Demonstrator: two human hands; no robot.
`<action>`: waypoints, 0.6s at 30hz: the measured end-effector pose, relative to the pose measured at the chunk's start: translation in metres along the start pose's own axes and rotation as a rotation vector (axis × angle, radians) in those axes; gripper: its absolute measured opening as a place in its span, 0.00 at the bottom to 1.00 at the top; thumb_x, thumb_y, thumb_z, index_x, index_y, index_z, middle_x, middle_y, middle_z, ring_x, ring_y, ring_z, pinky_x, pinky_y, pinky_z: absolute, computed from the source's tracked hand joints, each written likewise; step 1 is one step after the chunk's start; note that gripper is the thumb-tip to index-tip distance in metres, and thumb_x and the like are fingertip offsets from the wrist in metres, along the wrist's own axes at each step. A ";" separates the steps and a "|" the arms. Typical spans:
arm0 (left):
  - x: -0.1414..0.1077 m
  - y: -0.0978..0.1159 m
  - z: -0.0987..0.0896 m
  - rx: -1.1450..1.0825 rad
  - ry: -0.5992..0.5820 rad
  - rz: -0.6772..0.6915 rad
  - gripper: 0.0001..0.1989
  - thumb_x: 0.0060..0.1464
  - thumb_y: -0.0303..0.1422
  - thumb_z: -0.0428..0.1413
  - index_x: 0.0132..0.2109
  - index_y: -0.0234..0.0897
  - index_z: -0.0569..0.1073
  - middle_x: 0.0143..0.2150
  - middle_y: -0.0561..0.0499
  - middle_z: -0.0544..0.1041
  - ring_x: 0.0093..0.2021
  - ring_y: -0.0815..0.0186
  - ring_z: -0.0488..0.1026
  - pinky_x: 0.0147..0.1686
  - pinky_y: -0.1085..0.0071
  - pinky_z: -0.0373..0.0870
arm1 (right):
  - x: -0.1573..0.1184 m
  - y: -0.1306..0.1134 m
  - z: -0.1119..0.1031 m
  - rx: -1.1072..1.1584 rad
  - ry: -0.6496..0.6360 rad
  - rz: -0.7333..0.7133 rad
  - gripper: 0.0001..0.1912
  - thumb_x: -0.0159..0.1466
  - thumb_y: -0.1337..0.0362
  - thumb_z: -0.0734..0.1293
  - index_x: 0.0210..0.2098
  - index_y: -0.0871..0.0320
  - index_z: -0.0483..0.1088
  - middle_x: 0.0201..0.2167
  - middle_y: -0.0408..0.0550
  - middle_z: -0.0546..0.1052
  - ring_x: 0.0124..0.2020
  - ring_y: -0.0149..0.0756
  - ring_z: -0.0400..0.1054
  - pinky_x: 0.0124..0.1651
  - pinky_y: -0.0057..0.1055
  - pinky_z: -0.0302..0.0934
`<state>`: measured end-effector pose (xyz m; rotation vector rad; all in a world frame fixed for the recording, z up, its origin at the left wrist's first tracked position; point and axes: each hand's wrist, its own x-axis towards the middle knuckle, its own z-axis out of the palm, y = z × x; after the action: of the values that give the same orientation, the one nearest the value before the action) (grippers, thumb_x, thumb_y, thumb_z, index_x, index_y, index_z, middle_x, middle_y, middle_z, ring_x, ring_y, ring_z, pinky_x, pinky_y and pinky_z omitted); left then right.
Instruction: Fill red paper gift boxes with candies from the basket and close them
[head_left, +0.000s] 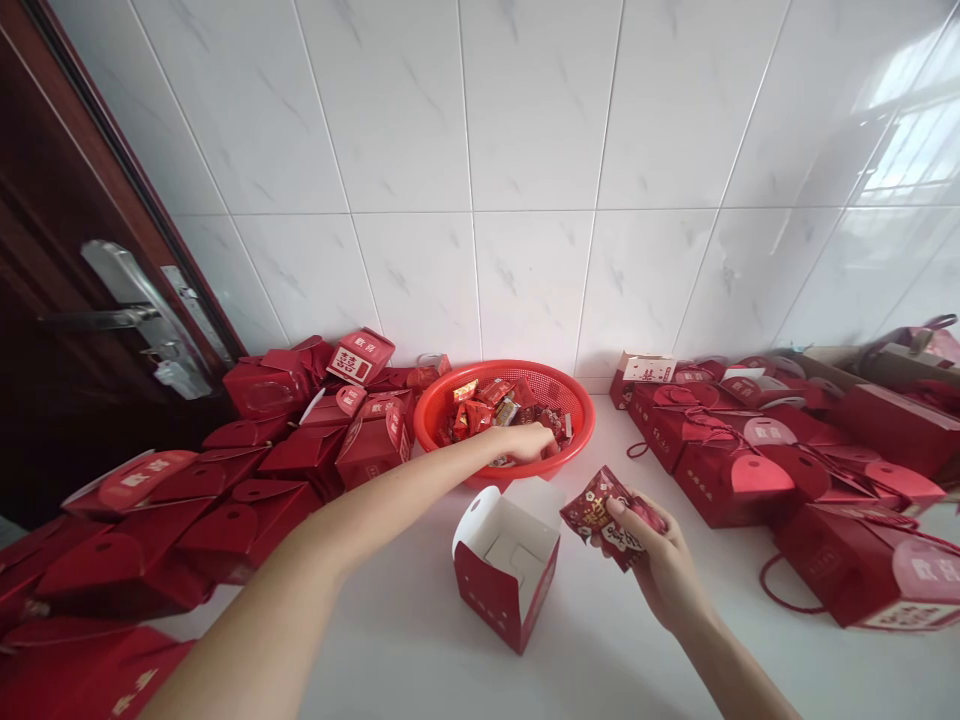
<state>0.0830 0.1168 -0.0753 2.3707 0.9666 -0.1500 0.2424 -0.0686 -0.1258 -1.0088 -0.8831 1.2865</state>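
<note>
Head view, white table: From my remote seat I am looking down on a white table (pixel 397 640), where an open red box (pixel 487 590) is standing upright near the middle, its flaps spreading and its pale inside showing
Left hand, in the basket: I am holding the left hand (pixel 531 442) inside the orange-red basket (pixel 585 410), its fingertips hiding among wrapped sweets (pixel 480 415); how widely they are parting, or whether they are gripping anything, I cannot tell
Right hand, by the box: I am pinching a dark red packet (pixel 600 505) between thumb and curled fingers of the right hand (pixel 664 560), just right of the box; a brighter red wrapper (pixel 649 515) is showing beside the thumb
Boxes on both sides: Red boxes (pixel 300 460) are crowding the left, corded boxes (pixel 731 490) are lining the right
Basket risk: I am reckoning that an overfull grasp could be spilling sweets across the rim
Box risk: I am judging that the packet's corner could be snagging a flap, or a knuckle bump could be tipping the light card
Packet risk: A loosening thumb could be dropping the wrapper
</note>
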 end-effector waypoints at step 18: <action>-0.069 -0.001 -0.016 -0.609 0.451 0.182 0.27 0.47 0.24 0.63 0.57 0.36 0.75 0.47 0.45 0.81 0.50 0.61 0.77 0.51 0.63 0.75 | -0.002 -0.004 0.002 0.018 0.022 -0.008 0.23 0.52 0.46 0.77 0.28 0.58 0.70 0.20 0.48 0.76 0.21 0.32 0.63 0.23 0.27 0.51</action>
<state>0.0301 0.0842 -0.0410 1.9264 0.8275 0.6799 0.2415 -0.0701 -0.1214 -1.0023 -0.8564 1.2723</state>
